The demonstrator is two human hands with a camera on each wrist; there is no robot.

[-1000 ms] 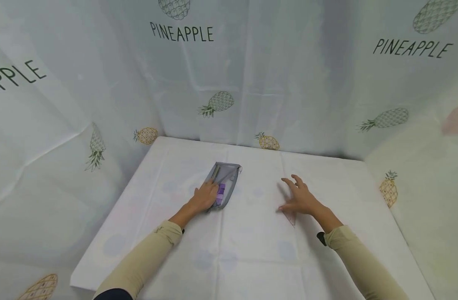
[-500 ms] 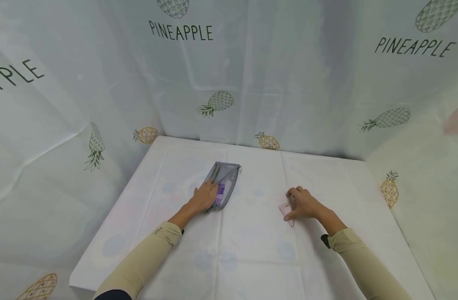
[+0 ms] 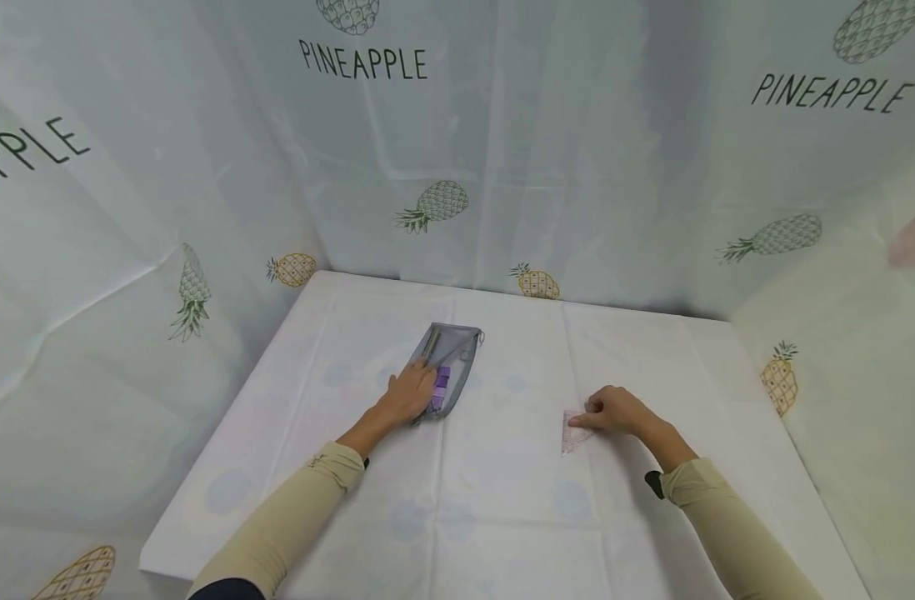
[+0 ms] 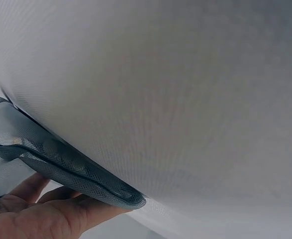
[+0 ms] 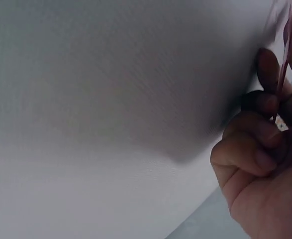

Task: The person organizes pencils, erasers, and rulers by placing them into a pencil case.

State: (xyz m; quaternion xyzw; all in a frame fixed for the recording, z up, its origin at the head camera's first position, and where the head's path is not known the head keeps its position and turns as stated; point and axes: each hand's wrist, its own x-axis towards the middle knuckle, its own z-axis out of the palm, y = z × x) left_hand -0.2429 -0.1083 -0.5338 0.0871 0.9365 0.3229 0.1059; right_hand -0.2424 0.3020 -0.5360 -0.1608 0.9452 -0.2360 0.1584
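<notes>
A grey mesh pencil case (image 3: 463, 357) lies on the table left of centre, with purple items (image 3: 440, 387) and a slim yellowish stick (image 3: 431, 344) showing at it. My left hand (image 3: 408, 392) rests on its near left part, fingers extended over the mesh. In the left wrist view the fingers touch the case's edge (image 4: 81, 174). My right hand (image 3: 615, 412) pinches a small clear pink set square (image 3: 573, 435) between thumb and curled fingers, close over the table. The right wrist view shows the set square edge-on (image 5: 286, 55); part of it is hidden by the hand.
A white cloth covers the table (image 3: 502, 500). Hanging sheets printed with pineapples (image 3: 540, 125) enclose the table at the back and both sides.
My right hand came down from above the set square, closed thumb and fingers on it and turned it, drawing slightly right. The left hand and the pencil case stay in place.
</notes>
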